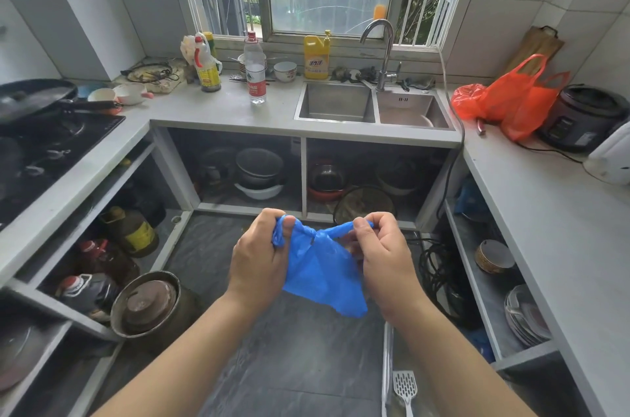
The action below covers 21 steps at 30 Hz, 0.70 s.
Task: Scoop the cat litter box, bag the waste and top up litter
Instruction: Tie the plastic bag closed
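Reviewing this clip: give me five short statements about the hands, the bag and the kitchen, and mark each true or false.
1. Both hands hold the blue bag. True: the left hand and the right hand each grip a handle.
2. The blue bag lies on the floor. False: it hangs in the air between the hands.
3. A slotted scoop lies at the bottom of the view. True.
4. The orange bag sits inside the sink. False: it sits on the counter to the right of the sink.
5. The yellow bottle stands by the stove. False: it stands under the window, behind the sink.
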Each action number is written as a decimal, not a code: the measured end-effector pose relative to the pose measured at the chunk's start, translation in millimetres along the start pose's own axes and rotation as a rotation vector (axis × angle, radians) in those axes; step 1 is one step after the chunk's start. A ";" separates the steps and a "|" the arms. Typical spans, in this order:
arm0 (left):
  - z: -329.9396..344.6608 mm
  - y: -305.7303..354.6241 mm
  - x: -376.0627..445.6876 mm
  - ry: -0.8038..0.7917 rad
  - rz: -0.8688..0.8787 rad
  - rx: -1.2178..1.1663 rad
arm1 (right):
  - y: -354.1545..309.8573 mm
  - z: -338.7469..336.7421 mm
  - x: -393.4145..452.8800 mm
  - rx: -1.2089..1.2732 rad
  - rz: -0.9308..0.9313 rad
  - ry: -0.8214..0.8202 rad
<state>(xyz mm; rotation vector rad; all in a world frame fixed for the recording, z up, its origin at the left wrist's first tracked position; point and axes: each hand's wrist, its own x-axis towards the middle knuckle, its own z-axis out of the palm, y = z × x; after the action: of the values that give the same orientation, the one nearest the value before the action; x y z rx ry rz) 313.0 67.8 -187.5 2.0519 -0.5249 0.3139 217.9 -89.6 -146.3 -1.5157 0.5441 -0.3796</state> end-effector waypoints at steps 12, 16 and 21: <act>0.3 -19.8 -8.6 -0.137 -0.004 0.019 | 15.9 -21.3 19.6 0.118 0.164 0.203; -1.5 -26.7 -12.7 -0.169 0.046 0.042 | 25.0 -30.8 23.0 0.119 0.218 0.260; -3.6 -41.2 -17.7 -0.179 0.011 0.100 | 34.9 -42.5 23.5 0.097 0.239 0.322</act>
<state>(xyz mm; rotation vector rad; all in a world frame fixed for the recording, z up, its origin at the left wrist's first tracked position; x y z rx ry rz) 317.4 93.6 -224.1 2.1871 -0.6406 0.1662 210.2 -136.8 -182.3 -1.2854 0.9373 -0.4595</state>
